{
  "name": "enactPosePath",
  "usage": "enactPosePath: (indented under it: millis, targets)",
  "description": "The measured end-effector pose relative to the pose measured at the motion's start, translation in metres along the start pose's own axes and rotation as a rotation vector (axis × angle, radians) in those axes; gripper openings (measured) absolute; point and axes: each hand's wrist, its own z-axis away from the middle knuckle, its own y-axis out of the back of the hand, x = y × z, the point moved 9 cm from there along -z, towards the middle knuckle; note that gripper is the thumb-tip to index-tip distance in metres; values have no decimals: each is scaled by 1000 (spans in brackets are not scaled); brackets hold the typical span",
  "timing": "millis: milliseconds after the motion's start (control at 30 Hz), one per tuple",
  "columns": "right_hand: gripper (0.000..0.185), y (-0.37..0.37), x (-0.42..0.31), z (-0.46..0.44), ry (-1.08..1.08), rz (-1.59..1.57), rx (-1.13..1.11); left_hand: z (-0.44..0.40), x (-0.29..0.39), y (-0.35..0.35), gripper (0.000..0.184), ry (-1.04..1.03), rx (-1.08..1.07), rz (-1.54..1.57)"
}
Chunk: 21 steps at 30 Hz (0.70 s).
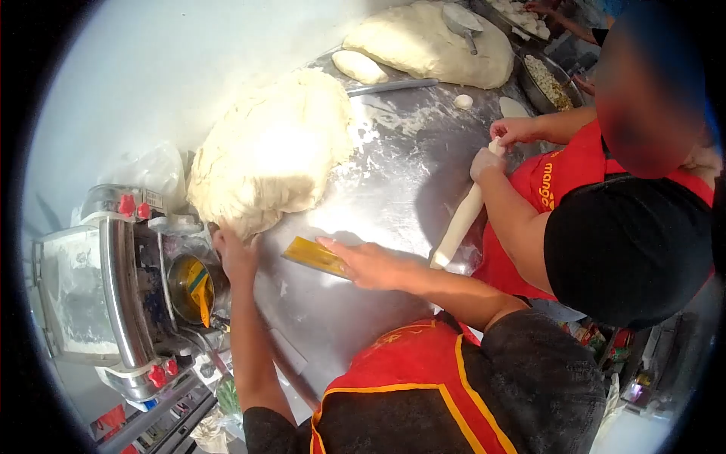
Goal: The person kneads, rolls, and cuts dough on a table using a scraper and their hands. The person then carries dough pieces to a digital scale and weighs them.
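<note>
The dough point(272, 144) is borne by the table point(325, 321); it is judged heavy, soft and stretchy, best supported from beneath. A scraper point(308, 254) is gripped by the right hand point(370, 265); the left hand point(238, 253) is placed apart, at the dough's near edge, its hold unclear.

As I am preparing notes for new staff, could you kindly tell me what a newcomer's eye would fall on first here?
Probably the huge, brightly lit dough mound left of centre on the metal table, with the person's left hand at its near edge. Next comes the yellow scraper in the right hand, then the long dough roll at a co-worker's hands on the right.
</note>
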Motion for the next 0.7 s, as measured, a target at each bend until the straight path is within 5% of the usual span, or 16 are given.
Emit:
enactPosePath:
  millis: [167, 267, 700]
  targets:
    - [82, -15, -4, -1, 41, -55, -2, -10, -34, -16, 86, -42, 179, -90]
    - [82, -23, -6, -3, 61, 16, -7, -12, -20, -24, 82, -97, 151, 232]
    - [79, -43, -13, -2, 59, -63, -56, -7, -24, -39, 74, 13, 93, 230]
